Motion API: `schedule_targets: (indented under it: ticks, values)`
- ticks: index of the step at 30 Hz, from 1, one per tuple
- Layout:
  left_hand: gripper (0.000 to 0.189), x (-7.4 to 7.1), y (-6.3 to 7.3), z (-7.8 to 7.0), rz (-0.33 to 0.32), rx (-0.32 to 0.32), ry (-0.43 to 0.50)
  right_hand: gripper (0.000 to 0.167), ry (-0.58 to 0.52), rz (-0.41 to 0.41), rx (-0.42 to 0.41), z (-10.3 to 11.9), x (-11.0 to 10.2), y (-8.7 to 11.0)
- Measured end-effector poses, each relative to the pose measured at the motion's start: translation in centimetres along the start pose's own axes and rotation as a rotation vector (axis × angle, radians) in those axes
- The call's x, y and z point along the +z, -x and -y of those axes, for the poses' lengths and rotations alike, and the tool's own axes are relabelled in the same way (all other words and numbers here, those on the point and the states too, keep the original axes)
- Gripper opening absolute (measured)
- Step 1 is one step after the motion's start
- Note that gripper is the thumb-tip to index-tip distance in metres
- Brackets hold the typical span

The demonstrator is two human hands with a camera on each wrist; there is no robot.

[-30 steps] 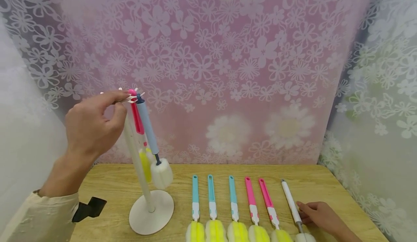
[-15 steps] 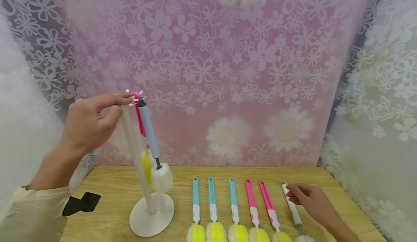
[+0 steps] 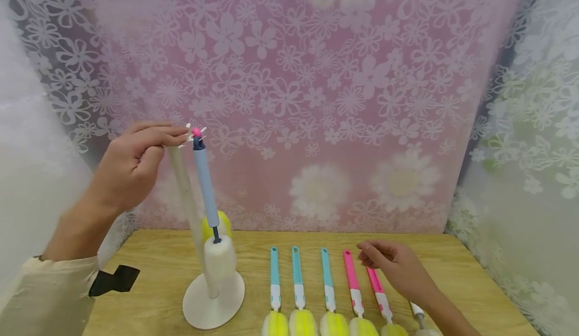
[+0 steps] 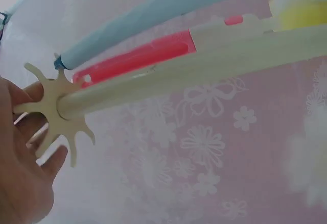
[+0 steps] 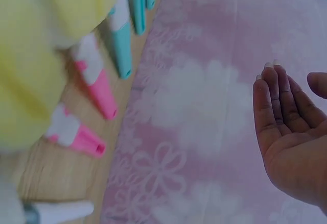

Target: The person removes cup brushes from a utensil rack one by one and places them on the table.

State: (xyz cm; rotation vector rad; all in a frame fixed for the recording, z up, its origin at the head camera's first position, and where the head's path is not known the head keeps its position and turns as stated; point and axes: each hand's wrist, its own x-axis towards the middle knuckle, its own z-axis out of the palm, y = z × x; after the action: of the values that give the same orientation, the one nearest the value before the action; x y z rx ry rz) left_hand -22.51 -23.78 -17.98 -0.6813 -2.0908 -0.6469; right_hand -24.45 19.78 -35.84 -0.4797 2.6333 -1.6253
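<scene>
My left hand (image 3: 131, 167) grips the hooked top (image 4: 51, 104) of a white stand (image 3: 183, 190), its thumb and fingers among the prongs. From one hook hangs a bottle brush with a light blue handle (image 3: 206, 187) and a white sponge head (image 3: 220, 260). A pink-handled brush (image 4: 138, 58) hangs behind it; in the head view the blue handle mostly hides it. Holding nothing, my right hand (image 3: 400, 273) hovers with relaxed fingers over the pink-handled brushes (image 3: 350, 270) on the table.
Several sponge brushes lie in a row on the wooden table (image 3: 149, 296), including a teal one (image 3: 275, 270). At the row's right end a white-handled brush (image 3: 417, 308) is partly covered by my right arm. A flowered pink curtain (image 3: 289, 99) hangs behind.
My right hand has left the white-handled brush and moved left and away from me. At the stand, the hanging brushes have swung round, so the pink one now sits behind the blue one.
</scene>
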Motion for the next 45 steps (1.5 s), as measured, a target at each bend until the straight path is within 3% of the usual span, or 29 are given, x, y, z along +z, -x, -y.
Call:
schedule_targets:
  ticks: [4,7,11,17,20,28,35,45]
  values:
    - [0.038,-0.2,0.9,-1.3,-0.052,-0.005,-0.179,0.041,-0.040,0.032,-0.058,1.8,2.3,-1.4]
    - [0.036,-0.1,1.2,-2.2,-0.085,-0.030,-0.255,0.039,-0.059,0.042,-0.108,3.1,4.3,-2.6]
    - [0.030,0.6,1.2,-2.3,-0.120,-0.042,-0.274,0.035,-0.084,0.048,-0.208,4.6,7.3,-4.4]
    - [0.029,1.4,1.0,-1.7,-0.183,0.016,-0.276,0.033,-0.155,0.029,-0.307,7.9,12.3,-6.6]
    - [0.029,1.6,1.0,-1.6,-0.211,0.015,-0.283,0.034,-0.197,0.015,-0.358,9.5,14.4,-7.4]
    - [0.027,1.4,1.0,-1.3,-0.247,0.028,-0.295,0.036,-0.281,-0.037,-0.422,13.2,19.0,-9.0]
    - [0.028,1.6,0.9,-1.2,-0.270,0.031,-0.302,0.027,-0.286,-0.054,-0.495,15.0,20.9,-9.2]
    - [0.026,1.5,0.9,-1.2,-0.257,0.016,-0.294,0.025,-0.312,-0.007,-0.477,15.1,20.9,-9.4]
